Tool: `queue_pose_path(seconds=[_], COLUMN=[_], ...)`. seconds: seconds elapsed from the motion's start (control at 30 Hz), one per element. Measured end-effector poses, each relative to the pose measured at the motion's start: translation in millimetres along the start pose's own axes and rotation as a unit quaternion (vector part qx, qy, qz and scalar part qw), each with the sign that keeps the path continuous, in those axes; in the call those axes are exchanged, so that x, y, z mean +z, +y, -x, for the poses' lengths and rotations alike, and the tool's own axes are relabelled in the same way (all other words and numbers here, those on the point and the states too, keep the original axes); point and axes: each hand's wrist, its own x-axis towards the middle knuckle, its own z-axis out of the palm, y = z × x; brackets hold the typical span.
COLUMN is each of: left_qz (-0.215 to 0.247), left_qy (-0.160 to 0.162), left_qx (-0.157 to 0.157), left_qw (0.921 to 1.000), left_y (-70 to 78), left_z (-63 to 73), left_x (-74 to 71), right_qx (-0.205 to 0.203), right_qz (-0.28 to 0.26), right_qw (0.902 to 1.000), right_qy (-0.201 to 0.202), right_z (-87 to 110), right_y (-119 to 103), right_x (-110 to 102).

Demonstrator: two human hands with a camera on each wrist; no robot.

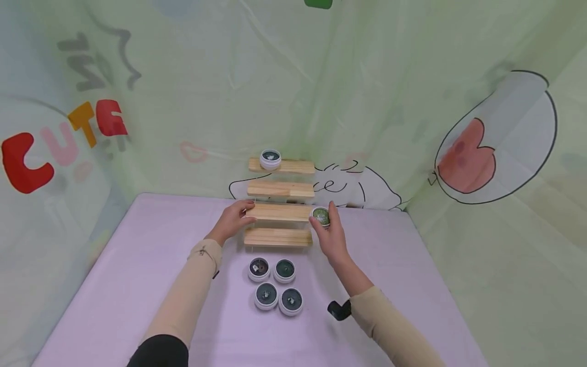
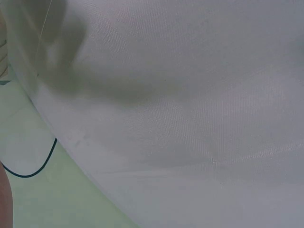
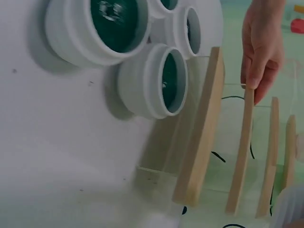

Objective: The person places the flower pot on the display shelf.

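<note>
Green jar (image 1: 321, 216) at 3 o'clock of wooden rack (image 1: 279, 212), held by right hand (image 1: 333, 239) between thumb and fingers; left hand (image 1: 231, 221) pinches rack's 9 o'clock end. Looks like shelving step; next calls for levelling jar over rack, then release.

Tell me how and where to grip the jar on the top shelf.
Pinch the white jar by the left and right of its round wall, probably best from the front and above: it stands upright near the left end of the top shelf, with no other jar beside it and the backdrop behind.
</note>
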Motion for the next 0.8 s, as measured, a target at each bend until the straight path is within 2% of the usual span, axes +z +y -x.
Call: queue_pose_path(seconds=[0.3, 0.47, 0.63, 0.8], left_qz=[-0.015, -0.014, -0.011, -0.012], left_qy=[0.002, -0.001, 0.000, -0.002], left_qx=[0.007, 0.008, 0.011, 0.007], left_qw=[0.9999, 0.9999, 0.9999, 0.9999], left_y=[-1.3, -0.9, -2.9, -4.3], left_z=[-1.6, -3.4, -4.9, -5.9], left_x=[0.3, -0.8, -1.3, -0.9], right_qx=[-0.031, -0.042, -0.023, -0.011], right_qz=[0.006, 0.037, 0.053, 0.062], right_qw=[0.9995, 0.9984, 0.9983, 0.9979], right_qy=[0.001, 0.002, -0.001, -0.010], right_z=[-49.8, -75.9, -97.2, -107.3], right_y=[-41, -55, -66, -73], right_x=[3, 10, 15, 21])
